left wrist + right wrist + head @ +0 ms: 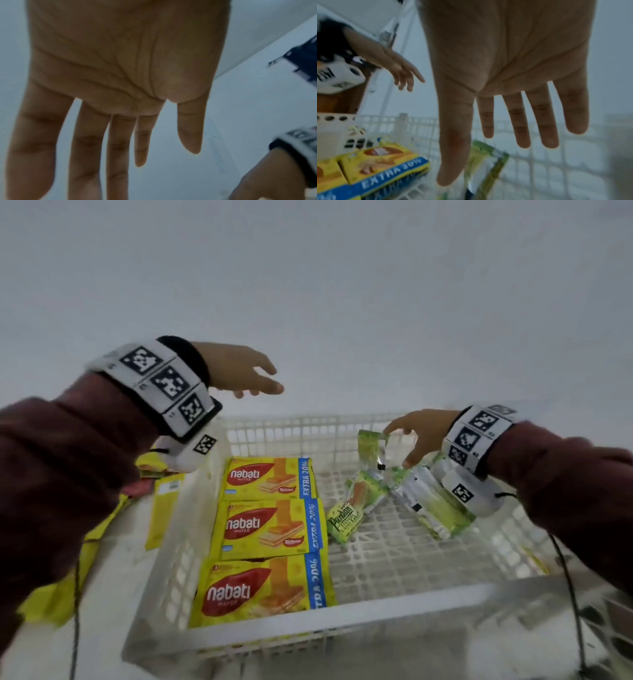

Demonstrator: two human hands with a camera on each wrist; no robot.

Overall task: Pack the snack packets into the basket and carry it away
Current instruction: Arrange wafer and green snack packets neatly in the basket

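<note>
Basket (318,625) of white plastic lattice sits on a pale surface, near the person. Along its left side lie 3 yellow Nabati wafer packets (267,530) in a row from near to far, flat, each touching the next. To their right, on the basket floor, lie green Pandan cake packets (346,517): 1 tilted beside the wafers, others piled toward the far right corner, 1 of these standing up against the far wall (371,448).

Right hand (419,436) hovers over that green pile with fingers straight and spread, as the right wrist view shows plainly; its fingertips are close to the upright packet, but whether they touch it I cannot tell. It grasps nothing.

Left hand (245,371) is raised above the far left corner of the basket, fingers extended and relaxed, palm empty in the left wrist view.

More yellow packets (161,508) lie on the surface outside the basket, to its left.
</note>
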